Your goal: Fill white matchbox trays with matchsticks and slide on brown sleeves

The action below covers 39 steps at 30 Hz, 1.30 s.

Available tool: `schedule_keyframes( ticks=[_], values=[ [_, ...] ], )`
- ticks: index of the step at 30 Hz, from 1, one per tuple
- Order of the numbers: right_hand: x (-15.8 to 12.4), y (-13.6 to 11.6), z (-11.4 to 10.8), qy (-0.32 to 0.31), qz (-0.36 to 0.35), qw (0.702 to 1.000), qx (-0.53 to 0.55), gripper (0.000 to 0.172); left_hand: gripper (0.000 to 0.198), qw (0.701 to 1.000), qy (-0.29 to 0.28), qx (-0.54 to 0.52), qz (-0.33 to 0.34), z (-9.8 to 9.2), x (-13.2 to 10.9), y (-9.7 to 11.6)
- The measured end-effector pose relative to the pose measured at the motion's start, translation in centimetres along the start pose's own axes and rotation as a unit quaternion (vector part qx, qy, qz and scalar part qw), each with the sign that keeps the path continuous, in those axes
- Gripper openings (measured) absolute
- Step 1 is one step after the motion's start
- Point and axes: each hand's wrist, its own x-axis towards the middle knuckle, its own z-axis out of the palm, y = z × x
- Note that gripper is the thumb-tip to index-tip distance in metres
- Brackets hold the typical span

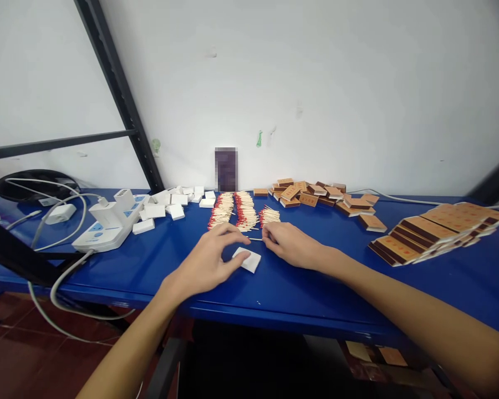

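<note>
My left hand (pixel 208 259) hovers at the middle of the blue table with thumb and fingers apart. Its thumb tip overlaps a small white box piece (pixel 251 261); whether they touch I cannot tell. My right hand (pixel 289 244) is closed, fingertips pinched at the end of a single match (pixel 255 239) that points toward my left fingers. Just beyond the hands, red-tipped matches lie in two long rows, a left row (pixel 223 209) and a middle row (pixel 244 210). A shorter pile of matches (pixel 270 215) sits right behind my right fingers.
White box pieces (pixel 153 211) are heaped left, beside a power strip (pixel 108 235) with cables. Brown matchboxes (pixel 307 194) lie loosely at the back right, and stacked matchboxes (pixel 436 230) stand at far right. A dark upright object (pixel 226 169) leans on the wall.
</note>
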Motion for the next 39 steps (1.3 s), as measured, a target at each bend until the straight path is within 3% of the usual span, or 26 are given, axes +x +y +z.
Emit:
schedule_keyframes(
  ticks=[6, 12, 15, 18, 23, 26, 32, 36, 39],
  values=[
    [-1.5, -1.9, -2.0, 0.017, 0.039, 0.995, 0.088, 0.014, 0.027, 0.997, -0.058, 0.041, -0.025, -2.0, 1.2, -3.7],
    [-2.8, -5.8, -1.4, -0.003, 0.061, 0.995, 0.077, 0.013, 0.024, 0.977, -0.121, 0.173, 0.033, -1.1, 4.0, -5.6],
    [-2.9, -6.1, -0.8, 0.023, 0.055, 0.997, 0.049, 0.020, 0.023, 0.963, -0.129, 0.229, 0.059, -0.2, 4.6, -5.5],
    [-2.8, -5.8, -0.3, 0.041, -0.007, 0.998, 0.038, 0.027, 0.026, 0.964, -0.119, 0.227, 0.070, -0.1, 4.3, -5.3],
    [-2.7, -5.5, 0.1, 0.049, -0.090, 0.994, 0.029, 0.024, 0.023, 0.991, -0.086, 0.095, 0.038, -1.6, 2.9, -4.3],
    [-3.0, -5.2, 0.0, 0.068, -0.116, 0.990, 0.036, 0.018, 0.022, 0.993, -0.107, 0.030, 0.034, -2.0, 2.0, -3.3],
    [-3.7, -4.7, -0.3, 0.118, -0.104, 0.987, 0.045, 0.011, 0.018, 0.988, -0.143, -0.003, 0.057, -1.1, 1.6, -2.8],
    [-3.6, -4.7, -0.5, 0.097, -0.116, 0.988, 0.019, 0.011, 0.017, 0.992, -0.118, -0.007, 0.046, -1.7, 1.1, -2.7],
    [-3.2, -4.4, -0.6, 0.063, -0.101, 0.993, 0.006, 0.012, 0.016, 0.989, -0.143, 0.001, 0.038, -2.4, -0.1, -2.0]
  ],
)
